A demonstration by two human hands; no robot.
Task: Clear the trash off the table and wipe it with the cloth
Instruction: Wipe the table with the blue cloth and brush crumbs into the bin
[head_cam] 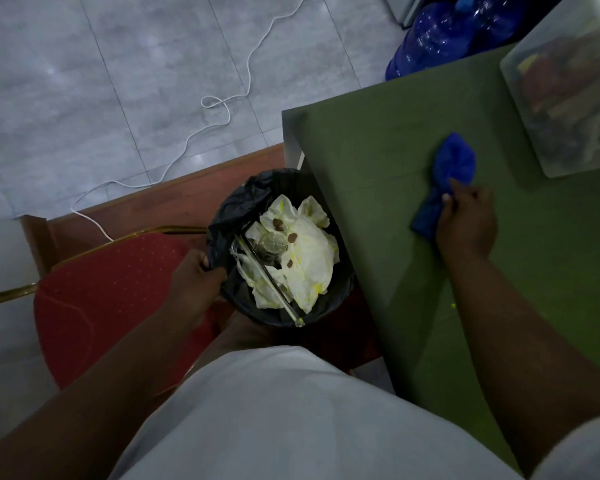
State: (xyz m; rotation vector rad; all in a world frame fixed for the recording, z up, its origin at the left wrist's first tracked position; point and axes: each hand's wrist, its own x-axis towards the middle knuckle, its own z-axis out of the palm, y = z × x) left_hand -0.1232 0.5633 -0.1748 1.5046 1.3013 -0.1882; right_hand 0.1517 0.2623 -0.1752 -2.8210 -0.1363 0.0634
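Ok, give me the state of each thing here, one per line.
bin: lined with a black bag, holding crumpled paper.
table: a yellow speck on it.
blue cloth: bunched, on the table, gripped by the right hand.
left hand: grips the bin's rim.

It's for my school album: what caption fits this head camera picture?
Right hand grips a blue cloth on the green table; left hand holds the full trash bin.

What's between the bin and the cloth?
Only bare green table, from its edge beside the bin to the cloth that the right hand grips. The head view shows nothing lying on that stretch.
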